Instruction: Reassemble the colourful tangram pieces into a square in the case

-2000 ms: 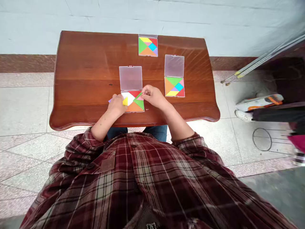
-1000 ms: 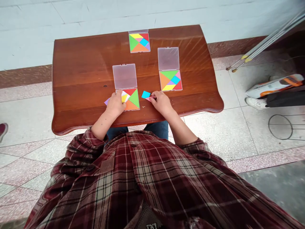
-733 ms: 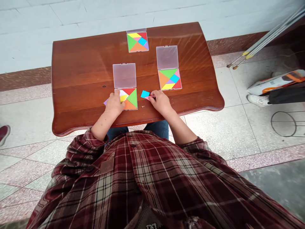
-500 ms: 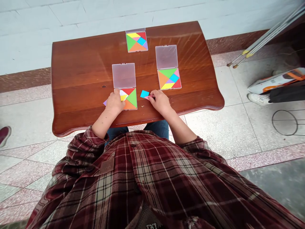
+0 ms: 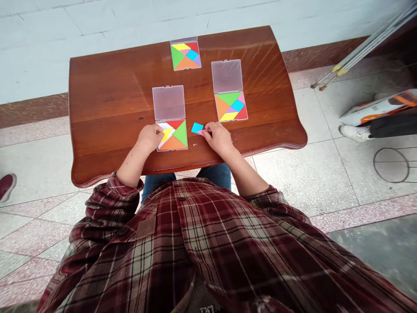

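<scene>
My left hand (image 5: 150, 136) lies curled at the left edge of an open tangram case (image 5: 173, 135) that holds red, green, orange and yellow pieces; what its fingers grip is hidden. The case's clear lid (image 5: 168, 103) lies flat behind it. My right hand (image 5: 219, 137) rests on the table to the right of the case, pinching a small pink piece (image 5: 200, 132). A blue square piece (image 5: 196, 127) lies loose on the wood, touching the pink one.
A wooden table (image 5: 104, 100) carries a second open case, full of pieces (image 5: 231, 106), with its lid (image 5: 227, 76) behind, and a third case (image 5: 185, 55) at the far edge. On the tiled floor are shoes (image 5: 358, 126) at right, metal rods (image 5: 358, 54) and a red shoe (image 5: 6, 187) at left.
My right hand took the pink and blue pieces out of the case and set them on the table to its right. My left hand slid left, covering the purple piece seen beside it earlier.
</scene>
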A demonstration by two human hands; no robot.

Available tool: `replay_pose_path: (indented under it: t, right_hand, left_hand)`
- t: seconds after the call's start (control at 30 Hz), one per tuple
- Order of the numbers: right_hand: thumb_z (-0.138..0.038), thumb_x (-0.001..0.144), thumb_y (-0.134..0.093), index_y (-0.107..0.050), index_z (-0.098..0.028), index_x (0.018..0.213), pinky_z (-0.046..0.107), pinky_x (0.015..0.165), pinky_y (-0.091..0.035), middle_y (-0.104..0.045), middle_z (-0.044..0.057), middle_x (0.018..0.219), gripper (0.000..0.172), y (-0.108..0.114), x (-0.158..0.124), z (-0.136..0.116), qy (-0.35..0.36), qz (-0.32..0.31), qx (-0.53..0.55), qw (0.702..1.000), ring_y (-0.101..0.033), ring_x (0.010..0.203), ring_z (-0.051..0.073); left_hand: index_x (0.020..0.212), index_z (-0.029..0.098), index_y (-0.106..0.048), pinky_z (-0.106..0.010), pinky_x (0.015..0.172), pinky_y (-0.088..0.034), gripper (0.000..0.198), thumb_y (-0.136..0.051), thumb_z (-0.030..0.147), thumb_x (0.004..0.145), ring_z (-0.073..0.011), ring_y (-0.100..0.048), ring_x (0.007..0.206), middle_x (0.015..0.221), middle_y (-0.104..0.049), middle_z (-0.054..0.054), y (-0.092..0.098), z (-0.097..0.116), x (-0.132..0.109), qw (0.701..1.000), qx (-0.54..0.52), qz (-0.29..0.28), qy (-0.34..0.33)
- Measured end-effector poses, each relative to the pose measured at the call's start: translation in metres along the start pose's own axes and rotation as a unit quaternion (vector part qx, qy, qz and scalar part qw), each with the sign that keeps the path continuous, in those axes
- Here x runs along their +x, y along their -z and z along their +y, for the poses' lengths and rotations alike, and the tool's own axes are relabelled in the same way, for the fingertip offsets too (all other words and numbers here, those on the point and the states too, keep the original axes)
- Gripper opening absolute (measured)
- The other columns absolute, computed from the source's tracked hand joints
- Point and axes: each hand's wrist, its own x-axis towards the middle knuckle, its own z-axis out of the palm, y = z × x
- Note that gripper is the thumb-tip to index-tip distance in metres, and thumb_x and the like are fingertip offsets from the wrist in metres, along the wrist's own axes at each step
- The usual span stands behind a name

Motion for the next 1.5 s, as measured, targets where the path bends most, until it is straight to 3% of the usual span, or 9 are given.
replay_pose_path:
  t: [0.23,0.5,0.6,0.7,0.83,1.03,1.2,1.33,1.5]
  right_hand:
    - [-0.028,0.09,-0.051,-0.062,-0.02,0.098,0.037,0.079,-0.045,-0.067,0.012,0.104,0.016,0.002,-0.001,-0.002,0.0,0.003,-0.004,1.0,-0.06,0.096,0.027]
    - [-0.03,0.09,-0.051,-0.061,-0.021,0.097,0.036,0.078,-0.044,-0.067,0.011,0.106,0.016,0.0,-0.002,0.0,-0.003,0.005,0.0,1.0,-0.06,0.096,0.027]
    - [-0.03,0.09,-0.051,-0.061,-0.021,0.097,0.036,0.078,-0.044,-0.067,0.011,0.105,0.015,0.001,-0.002,-0.001,0.001,0.007,0.002,1.0,-0.059,0.097,0.027]
    - [-0.03,0.09,-0.051,-0.062,-0.021,0.098,0.036,0.077,-0.045,-0.067,0.011,0.105,0.016,0.002,-0.003,-0.002,-0.005,0.004,0.003,1.0,-0.06,0.096,0.027]
    - [-0.03,0.09,-0.05,-0.062,-0.021,0.099,0.036,0.076,-0.045,-0.067,0.011,0.105,0.018,0.002,-0.004,-0.003,-0.006,0.005,0.0,1.0,-0.06,0.095,0.027]
    - [-0.031,0.091,-0.048,-0.062,-0.021,0.1,0.035,0.075,-0.044,-0.066,0.012,0.107,0.019,0.0,-0.005,-0.003,-0.007,0.005,-0.004,1.0,-0.06,0.094,0.027]
    - [-0.032,0.092,-0.048,-0.061,-0.021,0.1,0.035,0.076,-0.044,-0.066,0.011,0.107,0.019,-0.002,-0.005,-0.001,-0.004,0.011,-0.003,1.0,-0.06,0.095,0.027]
    - [-0.031,0.091,-0.048,-0.061,-0.021,0.1,0.035,0.076,-0.044,-0.067,0.011,0.107,0.018,-0.002,-0.006,-0.002,-0.006,0.017,-0.001,1.0,-0.06,0.096,0.027]
    - [-0.032,0.093,-0.047,-0.061,-0.021,0.1,0.035,0.076,-0.044,-0.066,0.011,0.107,0.019,-0.001,-0.008,-0.003,-0.005,0.019,-0.005,1.0,-0.06,0.096,0.026]
  left_hand:
    - [0.077,0.017,-0.071,-0.027,0.065,-0.042,0.018,-0.055,0.012,0.071,-0.0154,-0.051,0.064,0.057,-0.051,0.001,-0.002,-0.003,0.01,1.0,-0.025,0.008,-0.009]
    - [0.097,0.015,-0.073,-0.026,0.063,-0.044,0.03,-0.051,0.014,0.077,-0.0127,-0.05,0.059,0.066,-0.059,0.0,0.01,-0.005,0.006,0.999,-0.045,-0.018,0.009]
    - [0.101,0.018,-0.073,-0.028,0.074,-0.047,0.032,-0.049,0.018,0.081,-0.0144,-0.057,0.071,0.081,-0.067,-0.003,0.02,-0.006,0.012,0.999,0.008,-0.017,-0.047]
    - [0.102,0.022,-0.074,-0.03,0.086,-0.046,0.032,-0.05,0.019,0.08,-0.0167,-0.062,0.088,0.096,-0.069,-0.005,0.023,-0.005,0.027,0.989,0.065,-0.057,-0.12]
    - [0.101,0.024,-0.074,-0.029,0.089,-0.044,0.033,-0.05,0.019,0.079,-0.0171,-0.063,0.095,0.096,-0.069,-0.003,0.017,-0.003,0.049,0.974,0.113,-0.104,-0.168]
    - [0.1,0.023,-0.073,-0.029,0.09,-0.044,0.034,-0.044,0.02,0.084,-0.0168,-0.061,0.097,0.101,-0.068,-0.003,0.017,0.001,0.053,0.97,0.11,-0.08,-0.203]
    - [0.107,0.019,-0.068,-0.032,0.094,-0.043,0.032,-0.042,0.021,0.088,-0.0194,-0.056,0.102,0.11,-0.064,-0.007,0.031,-0.002,0.033,0.981,0.086,0.029,-0.172]
    - [0.105,0.018,-0.068,-0.036,0.092,-0.044,0.026,-0.055,0.028,0.084,-0.025,-0.057,0.102,0.106,-0.062,-0.01,0.027,-0.002,0.016,0.979,0.164,-0.017,-0.121]
    - [0.116,0.014,-0.065,-0.04,0.092,-0.047,0.035,-0.053,0.026,0.086,-0.03,-0.058,0.106,0.112,-0.061,-0.014,0.01,0.002,0.008,0.975,0.209,-0.018,-0.068]
